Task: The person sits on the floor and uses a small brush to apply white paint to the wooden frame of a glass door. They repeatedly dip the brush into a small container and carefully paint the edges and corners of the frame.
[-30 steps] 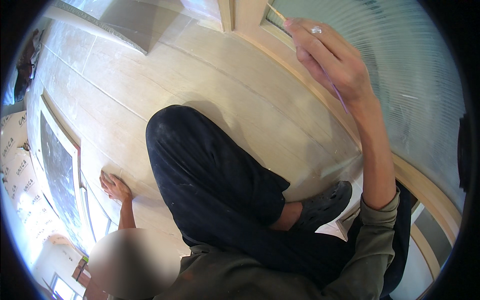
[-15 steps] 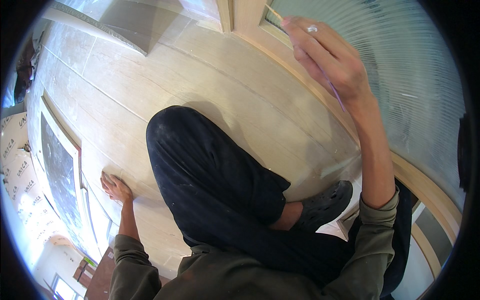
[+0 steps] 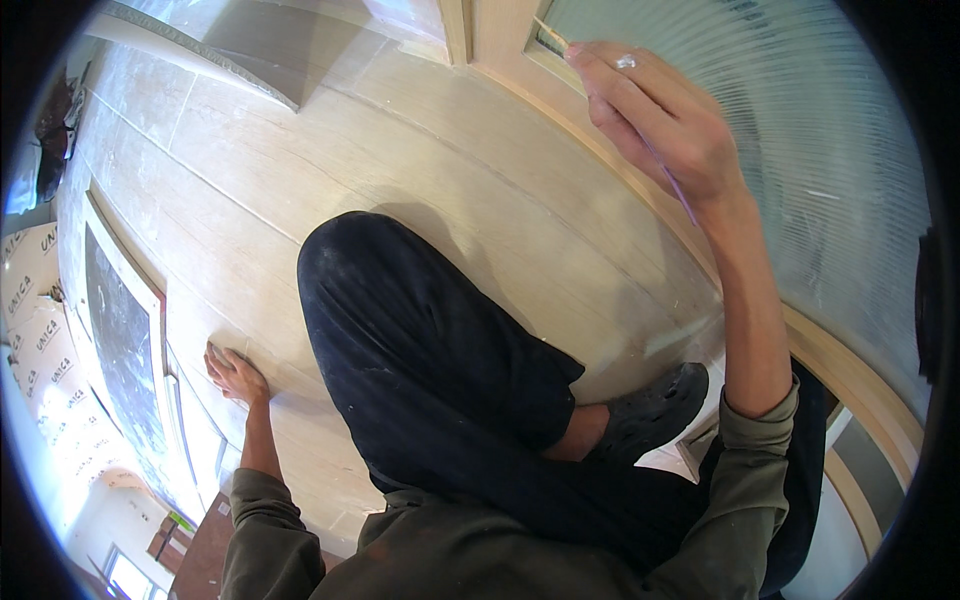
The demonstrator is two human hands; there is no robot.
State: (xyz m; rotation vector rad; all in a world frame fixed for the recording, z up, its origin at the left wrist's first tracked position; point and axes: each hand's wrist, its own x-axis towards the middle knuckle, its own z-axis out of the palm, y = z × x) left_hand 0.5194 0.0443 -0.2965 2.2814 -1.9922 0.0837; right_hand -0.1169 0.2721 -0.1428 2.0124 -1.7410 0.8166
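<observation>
In the head view, my right hand (image 3: 668,118) is closed around a thin paintbrush (image 3: 670,185) with a purple handle and a pale yellowish tip. The tip points up and left, by the inner edge of a pale wooden frame (image 3: 500,50) around a ribbed glass panel (image 3: 810,150). Whether it touches the wood cannot be seen. A small shiny patch, perhaps a ring, shows on a finger. Down on the left, my left hand (image 3: 238,378) rests on the wood-look tiled floor (image 3: 260,190), fingers apart and slightly bent, with nothing visible in it.
My bent knee (image 3: 370,250) and dark clog (image 3: 655,412) take up the middle. A framed dark panel (image 3: 125,320) lies left, beside printed sheeting (image 3: 40,330). A grey-edged board (image 3: 215,65) juts in at upper left. Curved wooden framing (image 3: 850,370) stands at lower right.
Hardly anything differs. The whole view has shifted by a few pixels; both hands keep their places and my right hand still grips the paintbrush.
</observation>
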